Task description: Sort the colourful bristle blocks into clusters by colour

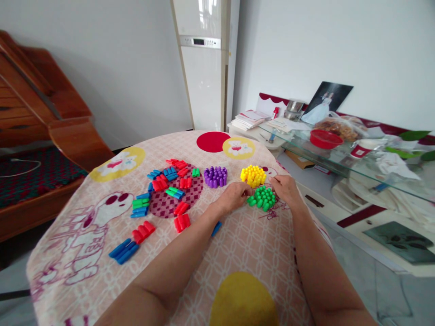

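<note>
Green pegs point(265, 198): between your hands.
Left hand point(235, 195): pegs' 9 o'clock, your fingers bent; can't tell if clamped.
Right hand point(284, 187): pegs' 2 o'clock; can't tell whether your fingertips grip.
Purple scrawl point(271, 215): pegs' 5 o'clock, illegible.

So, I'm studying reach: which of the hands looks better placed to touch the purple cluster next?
Probably the left hand: it lies nearer the purple cluster, while the right hand has the yellow cluster between it and the purple one.
</note>
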The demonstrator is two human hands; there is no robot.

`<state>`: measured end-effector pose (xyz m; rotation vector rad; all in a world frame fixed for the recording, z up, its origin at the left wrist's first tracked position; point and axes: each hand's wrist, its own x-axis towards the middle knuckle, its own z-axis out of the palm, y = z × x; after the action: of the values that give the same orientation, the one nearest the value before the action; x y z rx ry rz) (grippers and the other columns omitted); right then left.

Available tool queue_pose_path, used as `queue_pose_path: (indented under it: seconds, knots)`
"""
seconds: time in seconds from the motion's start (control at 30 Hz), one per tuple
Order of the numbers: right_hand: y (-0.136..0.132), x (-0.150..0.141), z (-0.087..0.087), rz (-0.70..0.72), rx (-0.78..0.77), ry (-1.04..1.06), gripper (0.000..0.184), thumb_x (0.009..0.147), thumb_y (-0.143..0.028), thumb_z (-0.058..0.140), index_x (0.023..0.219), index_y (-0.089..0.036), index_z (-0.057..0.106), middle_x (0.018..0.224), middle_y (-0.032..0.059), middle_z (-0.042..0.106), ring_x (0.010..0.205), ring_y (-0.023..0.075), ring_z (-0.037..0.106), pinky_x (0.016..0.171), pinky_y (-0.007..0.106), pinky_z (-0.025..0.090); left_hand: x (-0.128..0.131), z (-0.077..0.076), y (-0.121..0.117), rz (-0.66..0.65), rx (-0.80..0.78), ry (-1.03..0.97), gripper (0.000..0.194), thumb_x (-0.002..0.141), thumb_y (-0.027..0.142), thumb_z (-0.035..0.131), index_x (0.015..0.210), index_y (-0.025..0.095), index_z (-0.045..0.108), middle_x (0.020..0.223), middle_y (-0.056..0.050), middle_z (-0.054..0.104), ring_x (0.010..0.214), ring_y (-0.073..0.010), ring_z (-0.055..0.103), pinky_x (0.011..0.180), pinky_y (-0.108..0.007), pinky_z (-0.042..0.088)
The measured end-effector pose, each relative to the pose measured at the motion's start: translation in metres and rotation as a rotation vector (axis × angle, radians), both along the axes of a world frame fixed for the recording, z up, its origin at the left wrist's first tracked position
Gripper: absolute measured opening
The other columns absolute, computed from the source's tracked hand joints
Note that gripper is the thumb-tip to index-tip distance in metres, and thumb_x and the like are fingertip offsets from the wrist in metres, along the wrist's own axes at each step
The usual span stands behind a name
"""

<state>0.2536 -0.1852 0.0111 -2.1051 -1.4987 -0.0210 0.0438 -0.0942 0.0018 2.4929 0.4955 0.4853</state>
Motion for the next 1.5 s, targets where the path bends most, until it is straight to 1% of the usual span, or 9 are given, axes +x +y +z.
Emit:
queue_pose_path:
  seconds: [0.13,0.33,0.53,0.73,0.93,1.07,1.2,1.37,1.5]
  knots:
    - [0.0,0.001,-0.001,0.002,0.0,0.014,0.038,0.086,-0.035,0.045,0.054,-0.017,0.055,0.056,0.0052,0.06,0.056,0.0141,0.05,0.057,0.026,0.032,-0.003,0.004,-0.001,-0.012,0.026,0.039,0.028,0.072,0.007,0.049,0.09,0.014,0.069,0.08,-0.002,0.069,0.071,-0.0126,0.059,0.068,-0.022,0.045]
    - [0.0,-0.001,0.001,0.011,-0.008,0.004,0.037,0.086,-0.033,0.045,0.053,-0.018,0.054,0.057,0.0065,0.061,0.056,0.0143,0.05,0.057,0.027,0.031,-0.002,0.003,-0.006,-0.009,0.001,0.078,0.032,0.069,0.022,0.066,0.1,0.015,0.064,0.081,-0.002,0.066,0.071,-0.0155,0.059,0.063,-0.024,0.044]
    - [0.001,-0.001,0.001,0.015,-0.003,-0.009,0.038,0.086,-0.035,0.045,0.052,-0.018,0.05,0.055,0.0048,0.058,0.054,0.0133,0.047,0.057,0.026,0.031,0.008,-0.005,-0.013,0.064,0.093,0.063,0.023,0.073,0.016,0.058,0.096,0.015,0.061,0.086,-0.006,0.066,0.077,-0.0188,0.06,0.071,-0.028,0.046]
    - [0.001,-0.002,0.001,0.008,0.003,-0.038,0.039,0.085,-0.036,0.046,0.05,-0.019,0.049,0.051,0.0034,0.054,0.053,0.0131,0.045,0.056,0.027,0.03,0.012,-0.005,-0.017,0.058,0.0,0.013,0.024,0.071,0.007,0.056,0.093,0.015,0.059,0.088,-0.006,0.067,0.079,-0.0171,0.061,0.071,-0.027,0.048]
    - [0.0,0.002,-0.005,0.018,0.004,-0.019,0.039,0.085,-0.038,0.044,0.052,-0.019,0.052,0.053,0.0046,0.058,0.054,0.014,0.046,0.056,0.027,0.03,0.0,0.011,-0.005,0.123,0.031,-0.033,0.026,0.075,0.008,0.055,0.099,0.013,0.061,0.09,-0.006,0.069,0.077,-0.0152,0.063,0.071,-0.026,0.049]
    - [0.0,0.007,-0.009,0.027,0.006,-0.045,0.042,0.085,-0.043,0.043,0.052,-0.02,0.051,0.051,0.0041,0.054,0.053,0.0148,0.045,0.056,0.029,0.029,-0.033,0.042,0.022,0.282,0.069,-0.064,0.022,0.075,0.012,0.059,0.096,0.013,0.065,0.091,-0.006,0.07,0.08,-0.0154,0.064,0.074,-0.025,0.05]
    - [0.0,0.009,-0.01,0.024,0.008,-0.062,0.042,0.085,-0.045,0.043,0.054,-0.02,0.055,0.051,0.0047,0.054,0.055,0.0161,0.046,0.056,0.029,0.029,-0.099,0.064,0.058,0.516,0.101,0.002,0.024,0.074,0.019,0.063,0.096,0.012,0.067,0.089,-0.007,0.071,0.081,-0.0166,0.064,0.074,-0.026,0.049]
    - [0.001,0.009,-0.012,0.027,0.012,-0.097,0.04,0.083,-0.042,0.043,0.052,-0.02,0.054,0.053,0.0056,0.056,0.055,0.0164,0.046,0.056,0.03,0.029,-0.196,0.053,0.096,0.922,0.133,0.264,0.026,0.071,0.024,0.066,0.093,0.01,0.069,0.087,-0.011,0.071,0.079,-0.0193,0.061,0.069,-0.027,0.044]
    - [0.001,0.009,-0.012,0.037,0.018,-0.098,0.039,0.082,-0.042,0.044,0.052,-0.02,0.053,0.052,0.0054,0.055,0.054,0.016,0.046,0.055,0.03,0.028,-0.227,0.029,0.109,1.048,0.056,0.291,0.02,0.069,0.025,0.067,0.085,0.013,0.068,0.076,-0.008,0.068,0.07,-0.0178,0.059,0.062,-0.025,0.04]
